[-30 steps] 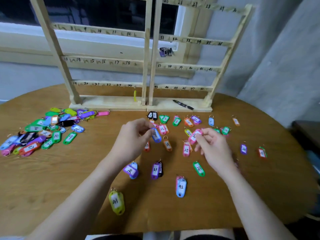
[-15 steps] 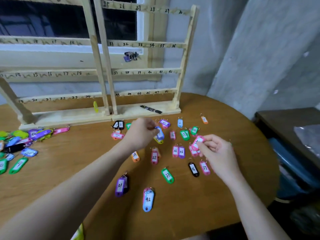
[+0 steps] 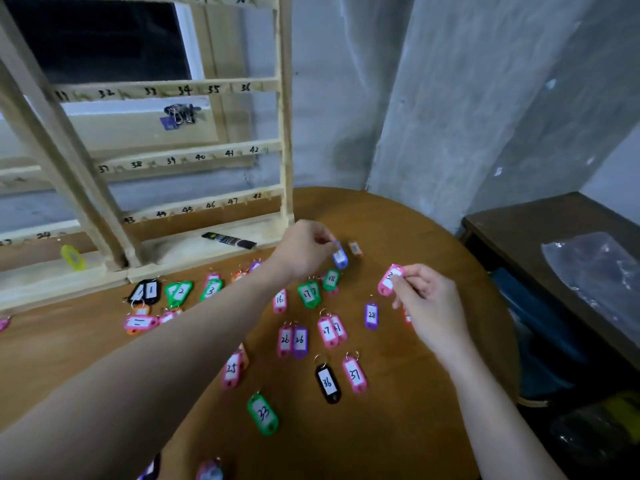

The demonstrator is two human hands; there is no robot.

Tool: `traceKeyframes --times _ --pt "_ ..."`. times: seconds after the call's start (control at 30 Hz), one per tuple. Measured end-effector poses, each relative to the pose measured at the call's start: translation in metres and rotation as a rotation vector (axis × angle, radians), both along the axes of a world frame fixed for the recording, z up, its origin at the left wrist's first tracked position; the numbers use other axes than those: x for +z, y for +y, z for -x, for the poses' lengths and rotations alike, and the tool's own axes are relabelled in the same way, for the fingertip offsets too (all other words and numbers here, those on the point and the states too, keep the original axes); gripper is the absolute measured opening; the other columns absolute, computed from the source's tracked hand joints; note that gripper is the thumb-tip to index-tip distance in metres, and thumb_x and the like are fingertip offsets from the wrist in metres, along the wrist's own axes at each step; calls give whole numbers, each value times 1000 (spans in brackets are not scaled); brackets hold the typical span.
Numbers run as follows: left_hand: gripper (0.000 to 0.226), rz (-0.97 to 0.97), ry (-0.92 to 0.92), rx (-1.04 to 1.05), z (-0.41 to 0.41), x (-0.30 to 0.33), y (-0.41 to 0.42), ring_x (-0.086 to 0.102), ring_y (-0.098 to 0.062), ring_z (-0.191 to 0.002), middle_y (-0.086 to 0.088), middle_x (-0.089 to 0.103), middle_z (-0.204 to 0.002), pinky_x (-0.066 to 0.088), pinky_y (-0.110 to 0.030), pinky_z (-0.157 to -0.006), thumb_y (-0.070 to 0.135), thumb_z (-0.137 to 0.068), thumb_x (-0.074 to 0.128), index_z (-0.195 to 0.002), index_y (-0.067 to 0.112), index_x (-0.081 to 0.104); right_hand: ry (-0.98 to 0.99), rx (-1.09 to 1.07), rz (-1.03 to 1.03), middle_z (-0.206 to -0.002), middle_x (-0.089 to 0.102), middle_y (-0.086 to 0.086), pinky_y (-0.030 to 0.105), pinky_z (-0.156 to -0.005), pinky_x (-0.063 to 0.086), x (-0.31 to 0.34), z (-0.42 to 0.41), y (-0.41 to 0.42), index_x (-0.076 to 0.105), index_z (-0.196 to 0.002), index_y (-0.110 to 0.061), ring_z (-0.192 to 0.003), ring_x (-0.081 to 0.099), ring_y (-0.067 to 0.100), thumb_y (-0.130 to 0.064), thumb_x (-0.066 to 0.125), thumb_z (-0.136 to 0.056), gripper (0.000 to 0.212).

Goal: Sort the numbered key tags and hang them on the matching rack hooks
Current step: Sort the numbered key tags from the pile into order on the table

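Observation:
My left hand (image 3: 304, 249) pinches a blue key tag (image 3: 340, 257) by its ring, just above the table near the rack's right foot. My right hand (image 3: 427, 303) pinches a pink key tag (image 3: 389, 279) and holds it tilted above the table. Several numbered tags lie on the round wooden table (image 3: 415, 427) between my arms, among them green 17 (image 3: 309, 294), purple 28 (image 3: 371, 316), black 36 (image 3: 327, 382) and green 33 (image 3: 263, 414). The wooden rack (image 3: 284, 140) with numbered hooks stands behind them, and a yellow tag (image 3: 72, 257) hangs low on its left.
A black marker (image 3: 229, 240) lies on the rack's base. An orange tag (image 3: 355, 248) lies just right of the blue one. A dark side table (image 3: 519, 230) with a plastic bag (image 3: 595, 268) stands to the right, past the table edge. A key bunch (image 3: 180, 114) hangs behind the rack.
The view has swung right. My left hand has carried the blue tag to the right, towards the rack's right foot. My right hand still holds the pink tag.

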State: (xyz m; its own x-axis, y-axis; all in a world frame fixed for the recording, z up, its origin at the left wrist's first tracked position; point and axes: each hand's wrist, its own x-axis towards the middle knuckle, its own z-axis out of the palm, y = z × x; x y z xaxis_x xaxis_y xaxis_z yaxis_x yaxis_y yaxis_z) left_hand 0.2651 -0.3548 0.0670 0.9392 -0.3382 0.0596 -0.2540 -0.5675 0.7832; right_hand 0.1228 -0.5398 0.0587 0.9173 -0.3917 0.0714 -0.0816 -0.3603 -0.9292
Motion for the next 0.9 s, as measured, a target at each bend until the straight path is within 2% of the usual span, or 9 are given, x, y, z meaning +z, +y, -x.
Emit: traceKeyframes --times 0.07,0.17,0.3,0.47,0.53,0.6,0.7,0.9 --pt "9 -12 -10 -18 -13 -2 -21 58 -8 -70 4 66 -75 40 -19 -63 24 -90 74 -85 16 75 2 -26 10 -82 77 -4 22 -60 53 -3 -6 -11 71 -96 -18 -62 68 12 -17 66 -96 5" --pt "10 -27 -6 -51 -30 -3 -50 58 -3 -67 5 67 -74 38 -7 -56 22 -91 73 -88 13 77 8 -63 9 -82 76 -4 17 -59 54 -9 -14 -28 71 -98 -18 -66 70 12 -17 66 -97 6" --pt "10 -75 2 -100 -52 -6 -83 62 -11 -70 5 66 -78 39 -9 -52 22 -94 70 -89 15 75 42 -97 -5 -88 76 -6 11 -55 49 -20 -25 -50 71 -104 -20 -67 69 3 -19 65 -98 9" --pt "7 -204 -28 -116 -75 -19 -111 65 -15 -87 2 71 -93 45 -21 -66 26 -94 68 -87 26 71 49 -108 -41 -90 76 -7 9 -56 48 -30 -32 -63 72 -106 -20 -68 68 2 -19 63 -98 11" --pt "6 -262 -63 -121 -81 -25 -117 64 -16 -93 2 72 -99 52 -30 -79 28 -94 69 -93 25 74 44 -110 -52 -87 76 -7 10 -56 48 -33 -34 -65 72 -106 -21 -68 68 3 -20 62 -99 12" --pt "12 -327 -117 -127 -81 -29 -120 61 -17 -97 2 71 -104 51 -33 -86 30 -94 68 -99 23 76 29 -106 -44 -80 74 -7 11 -56 48 -35 -35 -67 73 -104 -21 -65 66 3 -22 60 -100 13" --pt "15 -409 -224 -143 -80 -33 -119 57 -20 -102 3 70 -104 48 -37 -90 35 -94 67 -101 25 75 33 -97 -32 -77 72 -8 11 -56 48 -39 -36 -67 73 -103 -22 -65 65 2 -24 59 -101 15" --pt "13 -420 -307 -134 -73 -22 -99 59 -24 -104 1 70 -102 47 -40 -93 35 -95 64 -99 26 72 28 -99 -6 -80 73 -6 11 -58 49 -39 -35 -63 74 -105 -18 -66 65 0 -23 59 -101 16"
